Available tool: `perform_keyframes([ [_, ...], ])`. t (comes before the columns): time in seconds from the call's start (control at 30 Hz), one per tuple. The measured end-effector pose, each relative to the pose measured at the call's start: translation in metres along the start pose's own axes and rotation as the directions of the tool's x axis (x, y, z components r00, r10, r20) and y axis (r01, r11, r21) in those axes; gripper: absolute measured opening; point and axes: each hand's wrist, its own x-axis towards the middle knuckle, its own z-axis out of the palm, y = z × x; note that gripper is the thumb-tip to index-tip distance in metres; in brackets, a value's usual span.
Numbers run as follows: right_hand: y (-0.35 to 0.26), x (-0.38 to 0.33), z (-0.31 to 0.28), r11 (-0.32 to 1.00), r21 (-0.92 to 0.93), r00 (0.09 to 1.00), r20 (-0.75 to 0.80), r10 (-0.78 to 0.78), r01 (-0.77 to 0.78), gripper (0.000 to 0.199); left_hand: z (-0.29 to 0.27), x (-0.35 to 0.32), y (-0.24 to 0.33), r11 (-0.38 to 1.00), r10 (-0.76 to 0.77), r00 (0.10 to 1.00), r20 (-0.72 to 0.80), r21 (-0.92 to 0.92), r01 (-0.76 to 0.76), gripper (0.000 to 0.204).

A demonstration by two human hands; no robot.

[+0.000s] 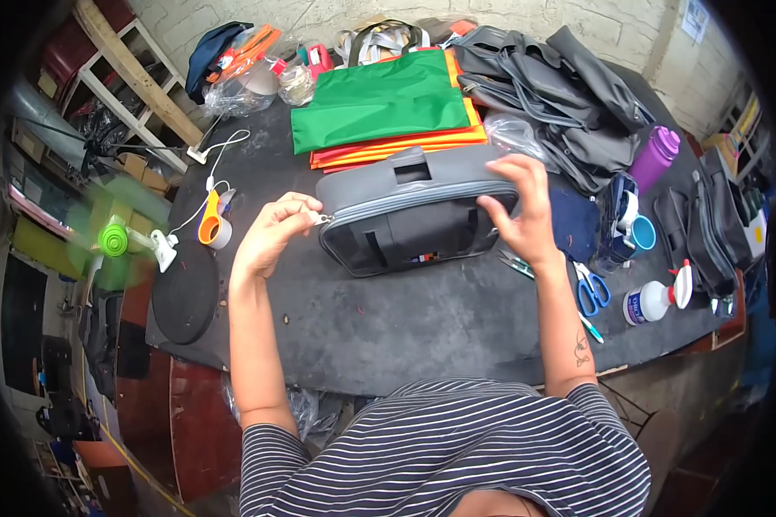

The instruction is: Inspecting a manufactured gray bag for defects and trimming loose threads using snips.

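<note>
A dark grey zippered bag (405,231) stands on the black table in front of me, its zipper running along the upper front edge. At its left end, my left hand (276,228) pinches the zipper pull (322,220) between thumb and fingers. My right hand (526,211) is at the bag's right end, thumb and fingers spread apart. Its fingertips are close to the top corner; whether they touch the bag I cannot tell. A rectangular opening shows in the top of the bag.
Behind the bag lie folded green fabric (388,99) and orange fabric. Grey bags (569,103) are heaped at the back right. To the right are a purple bottle (655,159), blue scissors (591,291) and a spray bottle (655,302). A green fan (116,239) blurs at left.
</note>
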Motion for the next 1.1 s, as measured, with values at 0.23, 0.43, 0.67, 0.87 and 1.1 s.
perform_keyframes([
  [0.23,-0.044,0.032,0.051,0.906,-0.105,0.88,0.307,-0.363,0.41,0.03,0.007,0.001,-0.007,0.996,0.062,0.998,-0.019,-0.057,-0.063,0.017],
  [0.43,-0.039,0.02,0.065,0.914,-0.194,0.925,0.212,-0.316,0.357,0.02,-0.008,-0.009,-0.067,0.944,-0.026,0.995,-0.098,-0.329,-0.007,0.018],
  [0.67,-0.034,0.017,0.063,0.913,-0.22,0.935,0.171,-0.31,0.343,0.018,0.025,-0.016,-0.147,0.954,-0.299,0.942,-0.149,-0.035,0.298,0.019],
  [0.87,-0.027,0.024,0.03,0.96,-0.064,0.944,0.209,-0.254,0.273,0.025,0.033,-0.013,-0.158,0.96,-0.254,0.948,-0.193,0.066,0.271,0.012],
  [1.1,0.004,0.023,-0.034,0.986,0.115,0.991,-0.05,0.126,-0.119,0.02,0.045,-0.013,-0.058,0.811,0.559,0.773,-0.299,0.391,-0.435,0.029],
])
